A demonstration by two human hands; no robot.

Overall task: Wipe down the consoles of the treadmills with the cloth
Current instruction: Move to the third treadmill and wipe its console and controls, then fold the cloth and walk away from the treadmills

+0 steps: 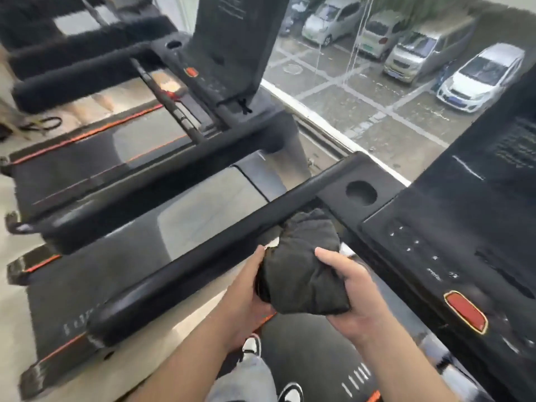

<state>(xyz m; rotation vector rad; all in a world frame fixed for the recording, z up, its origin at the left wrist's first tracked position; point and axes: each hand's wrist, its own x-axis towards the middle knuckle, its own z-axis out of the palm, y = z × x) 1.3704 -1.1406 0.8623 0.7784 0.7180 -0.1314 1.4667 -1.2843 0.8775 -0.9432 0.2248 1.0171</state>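
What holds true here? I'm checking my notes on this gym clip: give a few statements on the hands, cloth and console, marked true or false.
1. The left hand and right hand both grip the bunched dark grey cloth. True.
2. The cloth lies flat on the black treadmill console. False: it is bunched in the hands.
3. A red oval button sits on that console. True.
4. The round cup holder recess holds a bottle. False: it is empty.

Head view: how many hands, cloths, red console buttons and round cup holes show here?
Hands: 2, left hand and right hand
Cloth: 1
Red buttons: 2
Cup holes: 2
Total: 7
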